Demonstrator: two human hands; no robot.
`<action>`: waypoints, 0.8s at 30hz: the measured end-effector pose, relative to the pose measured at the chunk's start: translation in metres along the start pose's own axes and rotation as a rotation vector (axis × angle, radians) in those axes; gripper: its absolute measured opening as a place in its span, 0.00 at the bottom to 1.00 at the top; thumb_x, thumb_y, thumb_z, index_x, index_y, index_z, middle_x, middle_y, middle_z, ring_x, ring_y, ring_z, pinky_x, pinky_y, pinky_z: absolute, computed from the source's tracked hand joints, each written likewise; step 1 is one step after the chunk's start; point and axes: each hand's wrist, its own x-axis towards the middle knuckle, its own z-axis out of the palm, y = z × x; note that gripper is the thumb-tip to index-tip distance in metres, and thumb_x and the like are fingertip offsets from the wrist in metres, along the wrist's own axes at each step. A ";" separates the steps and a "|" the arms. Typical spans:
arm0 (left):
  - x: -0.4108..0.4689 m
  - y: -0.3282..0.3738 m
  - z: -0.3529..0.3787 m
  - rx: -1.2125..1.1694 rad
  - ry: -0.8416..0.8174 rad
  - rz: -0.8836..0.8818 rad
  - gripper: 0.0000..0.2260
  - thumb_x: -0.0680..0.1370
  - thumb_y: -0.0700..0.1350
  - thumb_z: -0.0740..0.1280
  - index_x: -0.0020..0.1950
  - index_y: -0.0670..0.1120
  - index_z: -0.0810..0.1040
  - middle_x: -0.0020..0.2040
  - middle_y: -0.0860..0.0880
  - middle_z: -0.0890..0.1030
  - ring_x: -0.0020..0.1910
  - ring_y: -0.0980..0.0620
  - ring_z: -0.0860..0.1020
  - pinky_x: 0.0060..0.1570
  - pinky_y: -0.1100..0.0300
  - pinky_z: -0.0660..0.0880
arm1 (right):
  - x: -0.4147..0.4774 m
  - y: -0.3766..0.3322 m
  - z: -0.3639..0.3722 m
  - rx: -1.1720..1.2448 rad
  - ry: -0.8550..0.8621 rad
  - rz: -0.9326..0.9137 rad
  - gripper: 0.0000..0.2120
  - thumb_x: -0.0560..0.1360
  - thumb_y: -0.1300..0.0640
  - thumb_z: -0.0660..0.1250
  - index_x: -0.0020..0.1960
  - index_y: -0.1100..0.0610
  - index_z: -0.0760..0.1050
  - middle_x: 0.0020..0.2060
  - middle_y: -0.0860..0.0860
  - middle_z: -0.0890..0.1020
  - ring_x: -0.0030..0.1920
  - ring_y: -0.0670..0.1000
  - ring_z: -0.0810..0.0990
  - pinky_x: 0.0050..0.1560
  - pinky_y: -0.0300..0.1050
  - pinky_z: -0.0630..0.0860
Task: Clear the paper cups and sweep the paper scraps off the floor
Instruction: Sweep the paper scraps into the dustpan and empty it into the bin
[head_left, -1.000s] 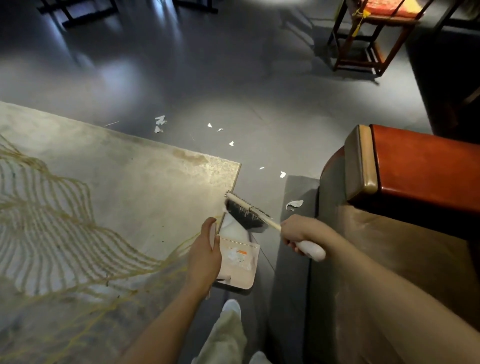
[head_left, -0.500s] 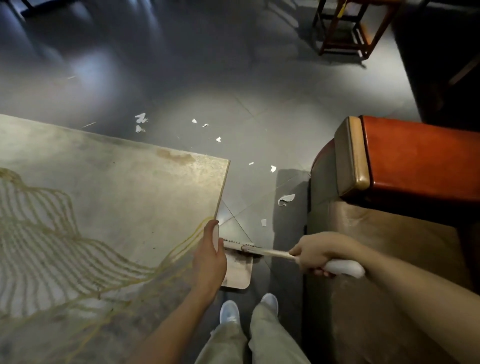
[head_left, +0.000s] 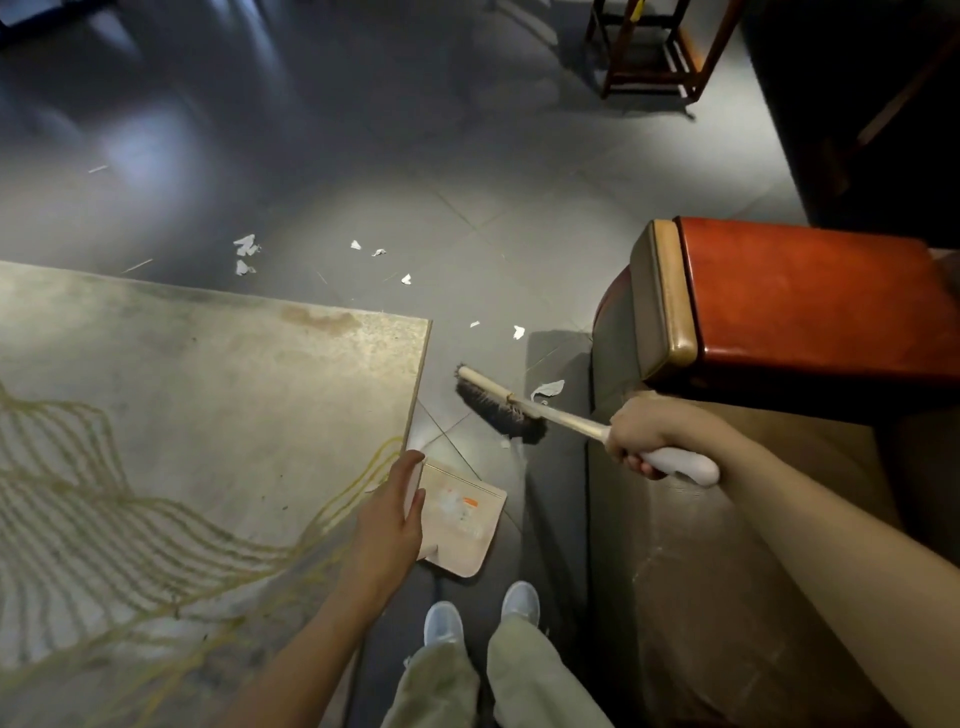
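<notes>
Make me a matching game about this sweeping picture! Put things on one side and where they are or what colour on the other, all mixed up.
Things:
1. brush
2. dustpan
3. biggest paper scrap
4. armrest

Clues:
a. red
b. held by the left hand
c. lying loose beside the sofa
d. held by the right hand

Pairs: 1-d, 2-b, 3-c, 4-a
</notes>
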 end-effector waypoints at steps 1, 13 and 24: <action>0.002 0.001 0.001 0.006 -0.003 0.002 0.17 0.81 0.43 0.58 0.70 0.50 0.64 0.54 0.48 0.77 0.45 0.52 0.75 0.41 0.68 0.65 | 0.007 0.002 0.000 0.025 0.028 0.012 0.09 0.74 0.66 0.62 0.54 0.65 0.73 0.26 0.53 0.74 0.23 0.47 0.70 0.25 0.39 0.70; 0.028 0.003 0.015 0.066 -0.006 0.010 0.18 0.81 0.45 0.59 0.70 0.51 0.64 0.62 0.46 0.76 0.54 0.45 0.78 0.54 0.60 0.70 | 0.097 0.054 0.056 0.033 0.104 0.094 0.15 0.77 0.63 0.60 0.64 0.65 0.69 0.38 0.57 0.78 0.36 0.52 0.79 0.40 0.45 0.80; 0.028 0.006 0.017 0.033 0.022 0.032 0.18 0.81 0.44 0.59 0.71 0.50 0.65 0.61 0.44 0.77 0.56 0.43 0.76 0.53 0.58 0.69 | 0.007 0.046 0.102 0.043 -0.187 -0.024 0.20 0.76 0.63 0.58 0.68 0.59 0.68 0.31 0.52 0.75 0.28 0.47 0.73 0.32 0.40 0.74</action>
